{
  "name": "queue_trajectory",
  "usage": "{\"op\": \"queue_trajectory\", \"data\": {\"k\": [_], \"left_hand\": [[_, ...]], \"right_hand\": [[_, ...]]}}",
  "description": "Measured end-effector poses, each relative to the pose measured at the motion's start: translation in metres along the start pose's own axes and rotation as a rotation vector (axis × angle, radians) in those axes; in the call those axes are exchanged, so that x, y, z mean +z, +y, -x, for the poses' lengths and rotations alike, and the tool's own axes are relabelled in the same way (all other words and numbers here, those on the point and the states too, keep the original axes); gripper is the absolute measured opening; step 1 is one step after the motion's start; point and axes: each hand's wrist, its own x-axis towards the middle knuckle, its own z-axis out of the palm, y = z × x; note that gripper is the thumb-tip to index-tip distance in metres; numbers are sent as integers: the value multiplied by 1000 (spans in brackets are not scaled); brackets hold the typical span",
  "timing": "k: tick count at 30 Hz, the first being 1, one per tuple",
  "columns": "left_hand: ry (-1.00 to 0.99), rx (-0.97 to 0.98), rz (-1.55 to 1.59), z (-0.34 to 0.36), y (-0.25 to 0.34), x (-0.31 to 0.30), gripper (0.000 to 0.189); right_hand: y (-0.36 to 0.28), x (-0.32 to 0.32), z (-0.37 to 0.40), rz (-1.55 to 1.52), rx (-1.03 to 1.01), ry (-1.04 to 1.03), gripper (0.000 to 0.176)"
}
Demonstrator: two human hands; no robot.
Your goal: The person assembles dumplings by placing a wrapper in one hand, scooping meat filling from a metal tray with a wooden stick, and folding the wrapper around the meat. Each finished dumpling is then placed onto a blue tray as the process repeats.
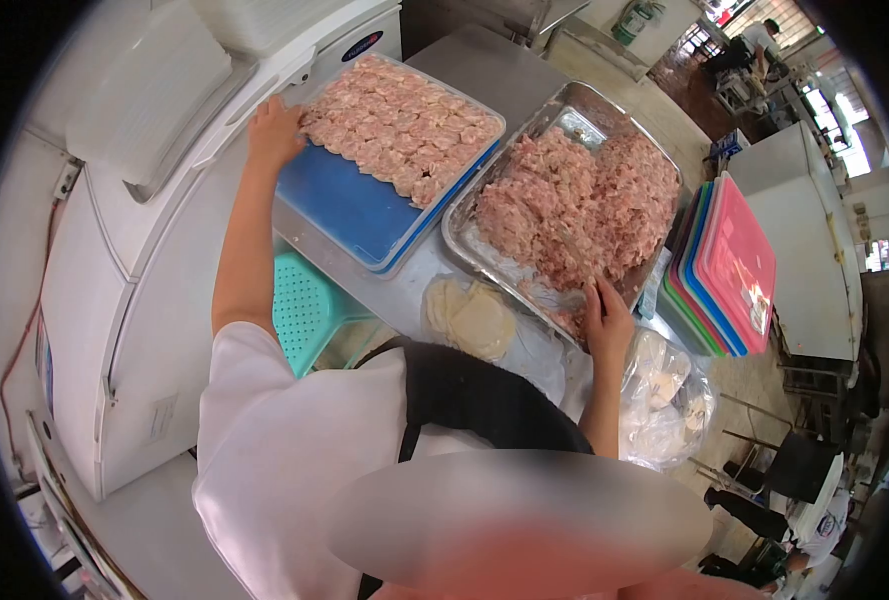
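My left hand is curled at the left end of the rows of filled dumplings, its thumb and fingers around the dumpling at the edge. The dumplings cover the far part of a blue-bottomed tray. My right hand is closed at the near edge of the ground meat filling, gripping a thin utensil whose end is sunk in the meat. That filling is heaped in a metal pan. Between me and the pan, round dough wrappers lie in an overlapping pile.
A clear bag of wrappers sits right of the pan. Coloured trays or lids are stacked beyond it. A turquoise perforated basket is below the table edge at left, by a white freezer. Other people are in the background.
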Motion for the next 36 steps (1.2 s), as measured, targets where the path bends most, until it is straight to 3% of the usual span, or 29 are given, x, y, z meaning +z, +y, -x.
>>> {"op": "queue_trajectory", "data": {"k": [5,11,14,17,20,23,25,27,29,32,35,36], "left_hand": [[-133,-137,-42,10,2,-29,43],[24,-11,100,19,-6,-9,39],[0,-57,-7,11,-10,-1,39],[-54,-190,53,21,-7,-36,33],[-68,-84,617,20,-28,-49,34],[-38,150,1605,31,19,-62,43],[-72,381,1748,53,84,-92,58],[-215,483,1819,76,137,-99,56],[-489,605,1587,78,180,-100,48],[-645,693,1649,86,223,-97,38],[-586,908,1635,102,245,-130,48],[-496,1084,1509,99,254,-118,51]], "right_hand": [[4,3,0,46,-40,27,29],[3,3,0,54,-27,19,29],[2,3,1,60,-45,40,30],[4,4,3,55,-43,62,29],[-4,2,1,28,-7,57,31],[3,2,-3,-61,43,35,33],[9,1,-12,-257,149,-53,33],[12,-10,-20,-430,171,-130,31],[-35,-44,-20,-475,130,-148,30],[-70,-81,-17,-410,-22,-204,28],[-83,-103,-13,-230,-203,-268,27],[-84,-103,-12,-155,-268,-250,26]]}}
